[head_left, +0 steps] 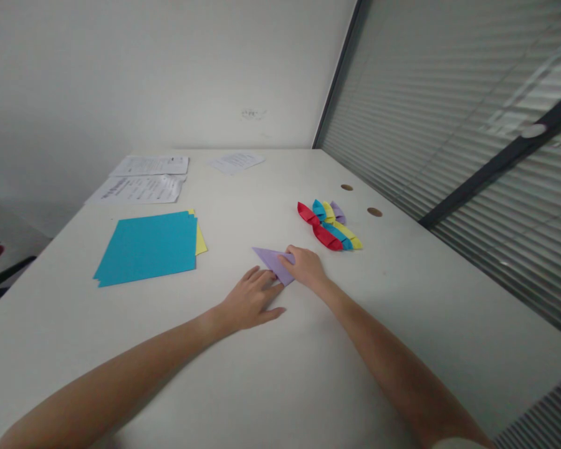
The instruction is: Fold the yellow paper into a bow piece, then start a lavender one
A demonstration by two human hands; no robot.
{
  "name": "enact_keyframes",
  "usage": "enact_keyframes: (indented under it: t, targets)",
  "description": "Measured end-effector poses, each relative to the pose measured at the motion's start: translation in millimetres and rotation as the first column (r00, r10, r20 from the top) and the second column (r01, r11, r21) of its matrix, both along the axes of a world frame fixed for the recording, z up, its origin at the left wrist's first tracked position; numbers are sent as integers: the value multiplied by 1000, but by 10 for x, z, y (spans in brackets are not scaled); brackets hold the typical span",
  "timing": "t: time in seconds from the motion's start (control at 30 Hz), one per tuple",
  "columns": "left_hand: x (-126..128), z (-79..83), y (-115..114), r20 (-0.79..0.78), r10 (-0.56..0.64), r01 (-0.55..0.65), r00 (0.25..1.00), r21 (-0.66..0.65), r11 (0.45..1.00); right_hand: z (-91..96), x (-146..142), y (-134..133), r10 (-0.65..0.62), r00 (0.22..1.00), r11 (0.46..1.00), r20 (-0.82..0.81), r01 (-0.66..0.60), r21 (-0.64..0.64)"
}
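Note:
A folded purple paper [270,257], pointed at its left end, lies on the white table in front of me. My right hand [305,266] grips its right side, fingers curled over the sheet. Along the paper's lower left edge rests my left hand [252,299], fingers spread and thumb stretched out, a fingertip touching the fold. Just beyond my right hand is a group of folded paper pieces: red ones [327,237], blue ones [318,209], yellow ones [348,234] and a purple one [338,212].
Left of my hands sits a stack of blue sheets [149,246] with yellow paper [201,242] peeking out beneath. Printed pages [143,189] and another printed sheet [236,162] lie near the wall. Two round holes [374,212] mark the table by the window blinds [430,112].

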State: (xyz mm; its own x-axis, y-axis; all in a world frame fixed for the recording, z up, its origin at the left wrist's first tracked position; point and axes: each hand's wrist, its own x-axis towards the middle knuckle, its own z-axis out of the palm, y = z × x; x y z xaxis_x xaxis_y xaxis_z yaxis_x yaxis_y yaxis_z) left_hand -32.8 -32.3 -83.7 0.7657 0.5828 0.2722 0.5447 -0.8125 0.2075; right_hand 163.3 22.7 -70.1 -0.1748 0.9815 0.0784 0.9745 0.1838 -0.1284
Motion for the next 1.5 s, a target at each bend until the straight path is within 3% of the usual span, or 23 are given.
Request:
enact_keyframes:
  t: [0.73,1.2,1.5]
  targets:
    - [5,-4,-12,68,51,-51,996,-4,999,115,-56,217,80,981,984,178,-48,-174]
    - [5,-35,-1,33,46,-46,998,1,999,88,-88,250,47,988,986,145,-23,-166]
    - [2,-48,8,0,49,-49,999,-6,999,236,-97,348,41,998,978,48,-31,-206]
